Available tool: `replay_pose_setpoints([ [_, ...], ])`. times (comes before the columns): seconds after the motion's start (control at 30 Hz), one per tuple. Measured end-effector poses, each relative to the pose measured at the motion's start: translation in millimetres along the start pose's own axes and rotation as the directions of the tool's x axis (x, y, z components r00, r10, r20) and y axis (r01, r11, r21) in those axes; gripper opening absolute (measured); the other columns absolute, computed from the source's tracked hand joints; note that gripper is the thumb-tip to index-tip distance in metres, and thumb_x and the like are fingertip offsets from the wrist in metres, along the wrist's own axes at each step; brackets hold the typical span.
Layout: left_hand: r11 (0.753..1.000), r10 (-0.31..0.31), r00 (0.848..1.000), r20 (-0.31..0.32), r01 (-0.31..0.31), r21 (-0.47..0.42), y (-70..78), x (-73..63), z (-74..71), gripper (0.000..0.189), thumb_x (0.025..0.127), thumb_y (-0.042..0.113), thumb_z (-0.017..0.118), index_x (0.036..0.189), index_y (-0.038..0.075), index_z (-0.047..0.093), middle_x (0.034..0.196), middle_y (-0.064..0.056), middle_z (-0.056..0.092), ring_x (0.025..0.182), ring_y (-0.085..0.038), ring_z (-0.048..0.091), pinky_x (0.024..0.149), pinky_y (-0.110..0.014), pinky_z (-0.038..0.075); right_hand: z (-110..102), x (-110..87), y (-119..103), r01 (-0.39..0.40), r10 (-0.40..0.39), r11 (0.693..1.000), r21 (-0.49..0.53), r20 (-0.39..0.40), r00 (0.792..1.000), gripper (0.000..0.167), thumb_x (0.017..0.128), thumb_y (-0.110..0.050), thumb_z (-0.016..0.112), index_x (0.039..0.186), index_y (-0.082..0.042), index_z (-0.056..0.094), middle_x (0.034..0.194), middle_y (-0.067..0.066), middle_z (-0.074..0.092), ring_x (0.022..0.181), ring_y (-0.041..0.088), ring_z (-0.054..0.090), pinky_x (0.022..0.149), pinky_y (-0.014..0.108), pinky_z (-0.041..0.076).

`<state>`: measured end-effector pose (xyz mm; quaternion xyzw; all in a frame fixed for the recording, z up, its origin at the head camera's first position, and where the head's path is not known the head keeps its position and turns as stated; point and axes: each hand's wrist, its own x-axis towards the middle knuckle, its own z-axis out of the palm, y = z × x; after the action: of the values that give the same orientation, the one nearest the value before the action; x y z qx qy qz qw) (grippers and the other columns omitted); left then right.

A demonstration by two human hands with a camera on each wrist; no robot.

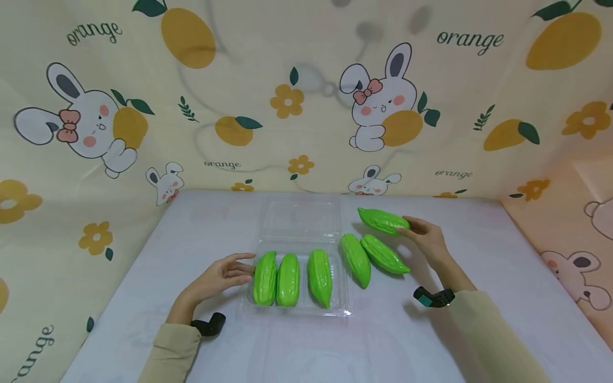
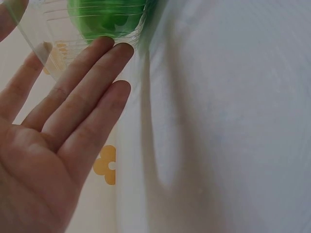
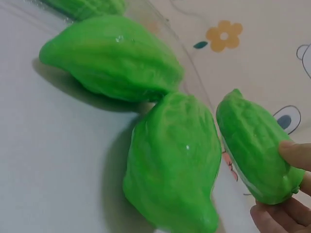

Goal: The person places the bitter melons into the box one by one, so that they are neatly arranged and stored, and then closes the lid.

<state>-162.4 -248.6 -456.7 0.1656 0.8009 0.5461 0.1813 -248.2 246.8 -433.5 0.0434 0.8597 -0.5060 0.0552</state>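
My right hand (image 1: 428, 240) pinches the end of a bright green bitter melon (image 1: 380, 219) between thumb and fingers, at the back right of the clear plastic box (image 1: 341, 310). In the right wrist view the held bitter melon (image 3: 252, 145) tilts, its pointed tip up. Three more bitter melons lie in the box: two side by side at its left (image 1: 265, 279), and one (image 1: 320, 276) apart from them at the right. My left hand (image 1: 217, 276) is beside the box's left wall, its fingers extended; in the left wrist view the fingertips (image 2: 109, 43) are right at the clear wall.
Two loose bitter melons, one (image 1: 356, 260) by the box's right side and another (image 1: 384, 254) beside it, lie on the white table (image 1: 431, 340). The box's clear lid (image 1: 300, 217) is folded back behind it. A cloth printed with rabbits (image 1: 383, 106) hangs behind the table.
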Motion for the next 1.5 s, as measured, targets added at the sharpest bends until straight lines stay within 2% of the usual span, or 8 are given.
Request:
replay_pose_setpoints([
  [0.1,1.0,-0.004,1.0,0.0,0.004,0.007,0.4,0.3,0.4,0.063,0.093,0.026,0.064,0.146,0.004,0.038,0.134,-0.028,0.056,0.124,-0.042,0.055,0.094,-0.028,0.055,0,-4.8,-3,-0.022,0.022,1.0,0.014,0.019,1.0,0.07,0.094,-0.044,0.06,0.148,-0.007,0.035,0.151,0.019,0.041,0.124,0.015,0.047,0.114,0.04,0.04],
  [0.23,1.0,-0.013,1.0,-0.006,0.013,0.02,1.7,0.3,0.6,0.063,0.093,0.026,0.064,0.146,0.004,0.038,0.134,-0.028,0.057,0.124,-0.041,0.056,0.094,-0.03,0.055,-1,-10.4,-8,-0.009,0.008,0.999,0.036,0.041,0.999,0.07,0.094,-0.043,0.059,0.149,-0.008,0.035,0.151,0.017,0.042,0.11,-0.003,0.047,0.1,0.015,0.045],
  [0.33,1.0,-0.013,1.0,-0.012,0.014,0.026,2.2,0.4,0.7,0.063,0.093,0.026,0.065,0.146,0.004,0.038,0.133,-0.027,0.057,0.123,-0.041,0.057,0.095,-0.032,0.055,-2,-13.1,-9,0.024,-0.028,0.997,0.075,0.05,0.998,0.068,0.094,-0.04,0.06,0.148,-0.006,0.035,0.136,0.007,0.054,0.099,-0.01,0.049,0.088,0.007,0.046],
  [0.53,1.0,0.002,1.0,-0.003,-0.002,0.015,0.4,0.3,1.2,0.063,0.093,0.025,0.064,0.146,0.004,0.038,0.133,-0.028,0.057,0.124,-0.043,0.056,0.094,-0.03,0.055,-4,-18.1,-11,0.03,-0.052,0.959,0.282,0.071,0.996,0.045,0.093,-0.027,0.064,0.131,-0.011,0.047,0.097,-0.021,0.059,0.089,-0.007,0.058,0.086,0.011,0.052],
  [0.67,1.0,0.001,1.0,0.002,-0.001,0.022,-0.4,-0.5,1.2,0.063,0.093,0.026,0.064,0.146,0.004,0.038,0.133,-0.028,0.057,0.124,-0.043,0.056,0.094,-0.029,0.055,-2,-20.9,-11,0.011,-0.061,0.894,0.449,0.097,0.993,0.025,0.093,-0.016,0.064,0.114,-0.018,0.051,0.093,-0.018,0.062,0.087,-0.004,0.061,0.085,0.011,0.053],
  [0.83,1.0,-0.009,1.0,-0.001,0.009,0.014,0.1,-0.2,1.2,0.064,0.093,0.027,0.065,0.146,0.005,0.037,0.133,-0.027,0.057,0.124,-0.042,0.056,0.094,-0.029,0.055,2,-23.7,-14,0.008,-0.089,0.828,0.56,0.118,0.989,0.028,0.093,-0.014,0.063,0.118,-0.013,0.05,0.099,-0.015,0.062,0.092,-0.004,0.062,0.085,0.01,0.053],
  [1.2,1.0,-0.012,1.0,0.001,0.012,0.004,3.4,0.6,0.7,0.065,0.093,0.027,0.065,0.146,0.005,0.037,0.135,-0.029,0.055,0.125,-0.044,0.054,0.094,-0.029,0.055,5,-23.0,-21,-0.014,-0.102,0.789,0.614,0.154,0.983,0.025,0.094,-0.014,0.062,0.118,-0.016,0.055,0.106,-0.014,0.061,0.096,-0.003,0.063,0.087,0.012,0.054],
  [1.5,1.0,-0.008,1.0,-0.002,0.008,0.007,2.1,0.4,0.9,0.064,0.093,0.025,0.065,0.146,0.003,0.037,0.134,-0.029,0.056,0.124,-0.042,0.056,0.093,-0.027,0.055,12,-24.4,-25,-0.01,-0.119,0.805,0.594,0.178,0.977,0.026,0.095,-0.017,0.061,0.122,-0.017,0.059,0.11,-0.016,0.061,0.098,-0.002,0.063,0.086,0.014,0.054],
])
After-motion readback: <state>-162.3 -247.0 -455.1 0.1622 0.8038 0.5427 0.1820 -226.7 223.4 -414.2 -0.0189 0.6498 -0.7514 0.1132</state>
